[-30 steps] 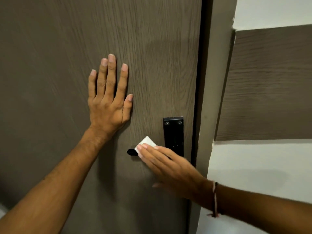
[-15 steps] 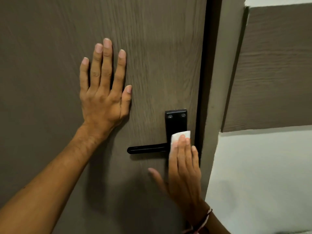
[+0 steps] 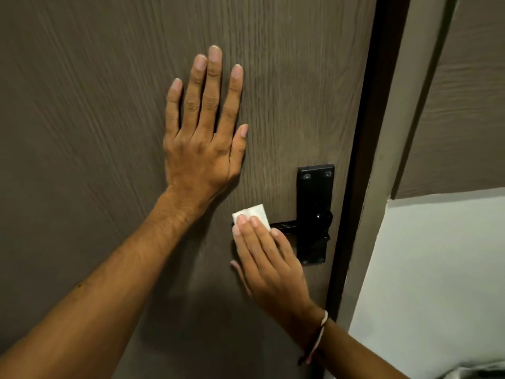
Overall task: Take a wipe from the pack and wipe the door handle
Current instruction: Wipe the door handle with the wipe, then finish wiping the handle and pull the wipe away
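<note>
A black lever door handle (image 3: 289, 225) on a tall black backplate (image 3: 314, 192) sits on a dark wood-grain door (image 3: 109, 77). My right hand (image 3: 269, 261) presses a small folded white wipe (image 3: 252, 213) with flat fingers against the lever's left end, hiding that part of the lever. My left hand (image 3: 203, 135) lies flat and spread on the door, above and left of the handle, holding nothing. The wipe pack is not in view.
The door's edge and a grey frame (image 3: 382, 187) run down just right of the backplate. Beyond it is a white wall (image 3: 437, 269) with a wood-grain panel (image 3: 470, 105) above. A thread bracelet (image 3: 318, 337) circles my right wrist.
My right hand slid the wipe from the backplate leftward along the lever to its free end. My left hand stayed flat on the door.
</note>
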`<state>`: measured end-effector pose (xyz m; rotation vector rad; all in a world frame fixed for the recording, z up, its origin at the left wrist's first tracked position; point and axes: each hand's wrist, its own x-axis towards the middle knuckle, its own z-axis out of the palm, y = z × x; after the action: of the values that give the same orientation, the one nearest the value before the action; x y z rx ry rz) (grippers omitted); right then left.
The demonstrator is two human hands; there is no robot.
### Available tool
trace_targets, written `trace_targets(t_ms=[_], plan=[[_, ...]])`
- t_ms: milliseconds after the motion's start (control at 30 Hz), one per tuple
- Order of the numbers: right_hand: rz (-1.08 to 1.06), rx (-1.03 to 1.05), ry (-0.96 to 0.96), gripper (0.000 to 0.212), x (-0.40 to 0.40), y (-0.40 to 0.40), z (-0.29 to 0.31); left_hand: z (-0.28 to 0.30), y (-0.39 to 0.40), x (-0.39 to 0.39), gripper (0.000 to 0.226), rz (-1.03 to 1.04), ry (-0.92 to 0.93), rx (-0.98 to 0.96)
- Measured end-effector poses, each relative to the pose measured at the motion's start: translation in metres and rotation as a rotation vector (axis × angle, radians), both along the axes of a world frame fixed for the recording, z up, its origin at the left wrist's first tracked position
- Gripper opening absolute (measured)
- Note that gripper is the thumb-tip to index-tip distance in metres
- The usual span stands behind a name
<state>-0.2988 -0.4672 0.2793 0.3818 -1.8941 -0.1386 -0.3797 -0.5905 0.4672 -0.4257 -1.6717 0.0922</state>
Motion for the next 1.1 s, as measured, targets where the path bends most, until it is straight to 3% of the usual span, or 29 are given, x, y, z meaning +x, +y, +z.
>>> trace_targets(t_ms=[67,233,367,500,533,633,700,767,833,867,933,1000,1100], plan=[[0.05,0.063,0.08,0.065,0.001,0.003,0.006,0.001,-0.002,0.0,0.062,0.002,0.001,-0.005],[0.256,0.215,0.069,0.042,0.007,0.027,0.044,0.004,-0.003,0.004,0.063,0.015,-0.017,-0.016],[0.481,0.322,-0.154,0.038,0.025,0.054,0.071,0.017,0.006,0.036,0.063,0.072,-0.091,-0.019],[0.687,0.366,-0.66,0.038,0.047,0.054,0.046,0.023,0.016,0.066,0.057,0.021,-0.218,-0.051],[0.7,0.285,-0.731,0.036,0.055,0.049,0.035,0.022,0.011,0.075,0.055,-0.058,-0.288,-0.009],[0.649,-0.299,-1.037,0.039,0.096,0.065,0.007,-0.015,0.007,0.122,0.049,-0.366,-0.544,0.329],[0.557,-0.762,-1.175,0.036,0.125,0.085,0.0,-0.058,0.017,0.168,0.038,-0.513,-0.769,0.704],[0.608,-1.259,-1.174,0.029,0.159,0.15,-0.012,-0.111,0.085,0.214,0.01,-0.597,-1.069,1.18],[0.637,-1.641,-1.225,0.029,0.19,0.211,-0.028,-0.161,0.156,0.248,0.026,-0.685,-1.375,1.67],[0.618,-1.754,-1.272,0.03,0.208,0.243,-0.034,-0.182,0.193,0.268,0.024,-0.7,-1.539,1.801],[0.555,-1.867,-1.34,0.029,0.231,0.305,-0.047,-0.22,0.263,0.3,0.035,-0.677,-1.809,1.808],[0.51,-1.896,-1.416,0.028,0.25,0.378,-0.065,-0.251,0.338,0.328,0.042,-0.611,-1.933,1.823],[0.314,-1.986,-1.411,0.028,0.271,0.483,-0.117,-0.309,0.434,0.351,0.018,-0.451,-1.972,1.887]])
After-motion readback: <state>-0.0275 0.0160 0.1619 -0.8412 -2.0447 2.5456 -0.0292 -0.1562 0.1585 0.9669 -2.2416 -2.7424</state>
